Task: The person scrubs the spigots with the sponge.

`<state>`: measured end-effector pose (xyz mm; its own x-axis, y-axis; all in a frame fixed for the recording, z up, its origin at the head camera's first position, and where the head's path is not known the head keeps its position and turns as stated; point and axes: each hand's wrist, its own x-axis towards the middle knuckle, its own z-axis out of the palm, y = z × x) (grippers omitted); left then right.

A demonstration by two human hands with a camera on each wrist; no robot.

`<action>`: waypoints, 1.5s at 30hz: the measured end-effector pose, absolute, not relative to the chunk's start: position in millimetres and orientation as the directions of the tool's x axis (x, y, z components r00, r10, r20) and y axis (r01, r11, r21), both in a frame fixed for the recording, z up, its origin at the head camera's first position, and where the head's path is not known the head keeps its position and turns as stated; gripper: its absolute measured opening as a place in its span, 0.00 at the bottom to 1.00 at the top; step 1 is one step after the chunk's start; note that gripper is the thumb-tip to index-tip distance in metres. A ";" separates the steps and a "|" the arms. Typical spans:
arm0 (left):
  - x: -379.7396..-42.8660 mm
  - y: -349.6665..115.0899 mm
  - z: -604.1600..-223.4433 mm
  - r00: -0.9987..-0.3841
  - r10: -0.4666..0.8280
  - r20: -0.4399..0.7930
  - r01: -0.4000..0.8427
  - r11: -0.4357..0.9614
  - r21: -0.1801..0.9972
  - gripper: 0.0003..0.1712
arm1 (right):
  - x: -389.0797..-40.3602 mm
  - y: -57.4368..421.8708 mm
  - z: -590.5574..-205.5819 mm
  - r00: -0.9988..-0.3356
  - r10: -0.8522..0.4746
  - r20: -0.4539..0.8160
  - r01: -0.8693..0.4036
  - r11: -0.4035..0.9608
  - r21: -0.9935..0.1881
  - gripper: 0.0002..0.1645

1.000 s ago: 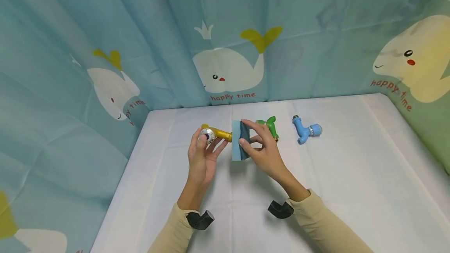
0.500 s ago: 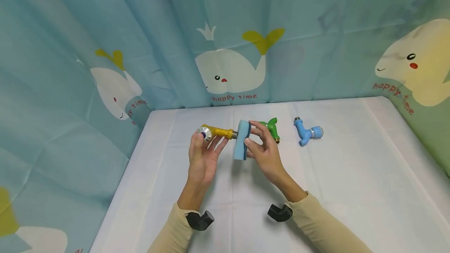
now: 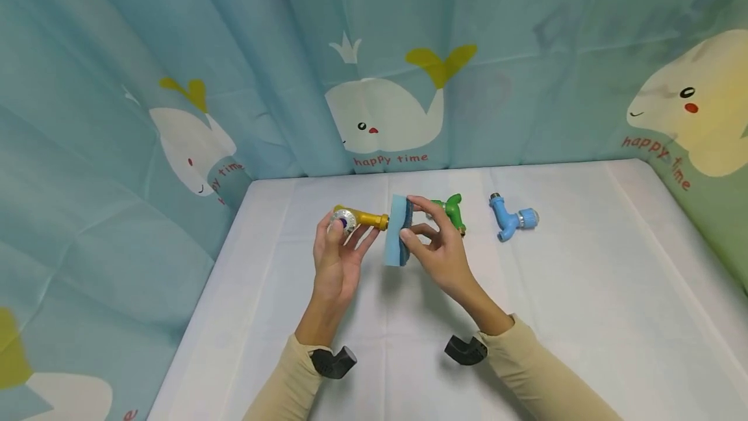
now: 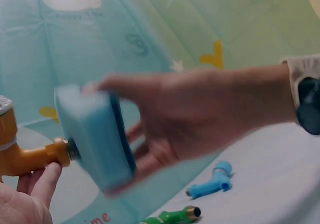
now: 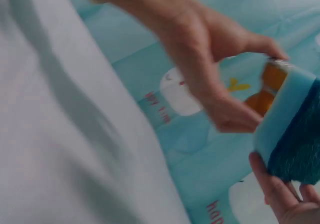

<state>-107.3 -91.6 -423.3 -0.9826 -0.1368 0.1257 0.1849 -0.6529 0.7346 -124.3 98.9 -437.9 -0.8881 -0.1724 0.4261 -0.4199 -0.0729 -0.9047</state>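
Observation:
My left hand grips a yellow faucet by its body, thumb at the round silver handle. The faucet's threaded end points right. In my right hand a two-layer sponge, light blue with a dark blue scrubbing side, is pinched between thumb and fingers. Its light blue face meets the threaded end, whose tip is hidden; in the left wrist view a bit of thread shows beside the blurred sponge. Both things are held above the table.
A green faucet lies behind my right hand, partly covered by it. Farther right lies a light blue faucet. The white-covered table ends at a blue-green whale-print curtain at the back and left.
The sponge shifted right and tilted half a second ago, baring the faucet's thread. Now it is back left and more upright, over the threaded end. My left hand keeps its grip.

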 end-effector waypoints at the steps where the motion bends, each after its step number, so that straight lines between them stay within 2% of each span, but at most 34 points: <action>1: -107.7 -91.7 -423.3 -0.983 -0.136 0.122 0.182 -0.652 0.736 0.38 | -125.2 99.5 -439.2 -0.890 -0.184 0.416 -0.416 -0.044 -0.908 0.34; 5: -109.3 -93.3 -425.5 -0.989 -0.122 0.088 0.147 -0.661 0.736 0.36 | -128.9 107.9 -447.5 -0.920 -0.173 0.352 -0.368 0.073 -0.927 0.32; 8: -110.3 -95.9 -428.4 -0.993 -0.103 0.062 0.115 -0.665 0.738 0.37 | -130.4 117.7 -446.9 -0.924 -0.137 0.357 -0.373 0.113 -0.921 0.32; 11: -110.8 -99.2 -430.3 -0.995 -0.083 0.059 0.099 -0.655 0.749 0.39 | -130.0 125.4 -443.6 -0.916 -0.141 0.376 -0.393 0.124 -0.911 0.33; 16: -111.6 -103.8 -430.8 -0.998 -0.021 0.056 0.057 -0.632 0.773 0.33 | -127.9 132.6 -443.2 -0.911 -0.145 0.385 -0.404 0.136 -0.905 0.33; 20: -111.7 -106.0 -431.3 -0.999 0.014 0.035 0.019 -0.628 0.778 0.32 | -126.7 135.0 -444.3 -0.910 -0.137 0.392 -0.409 0.133 -0.903 0.33; 25: -107.9 -109.3 -435.3 -0.998 0.051 -0.024 -0.051 -0.629 0.776 0.23 | -125.5 136.7 -442.1 -0.915 -0.127 0.382 -0.399 0.155 -0.904 0.33; 28: -106.5 -110.5 -436.4 -0.996 0.024 -0.082 -0.080 -0.589 0.804 0.21 | -125.1 137.9 -440.6 -0.920 -0.115 0.375 -0.390 0.171 -0.905 0.33; 33: -106.4 -112.2 -436.1 -0.978 -0.071 -0.197 -0.148 -0.434 0.889 0.32 | -125.3 140.6 -442.0 -0.922 -0.113 0.370 -0.384 0.166 -0.908 0.33; 37: -106.3 -114.6 -436.2 -0.961 -0.095 -0.261 -0.216 -0.336 0.917 0.41 | -125.7 142.3 -443.6 -0.922 -0.114 0.369 -0.384 0.155 -0.910 0.34; 42: -106.7 -117.1 -436.4 -0.944 -0.065 -0.323 -0.278 -0.365 0.888 0.41 | -125.4 143.0 -442.7 -0.921 -0.121 0.371 -0.387 0.149 -0.910 0.34; 45: -107.1 -117.6 -436.2 -0.939 0.010 -0.343 -0.314 -0.427 0.848 0.40 | -125.3 143.1 -442.0 -0.921 -0.121 0.371 -0.387 0.156 -0.909 0.34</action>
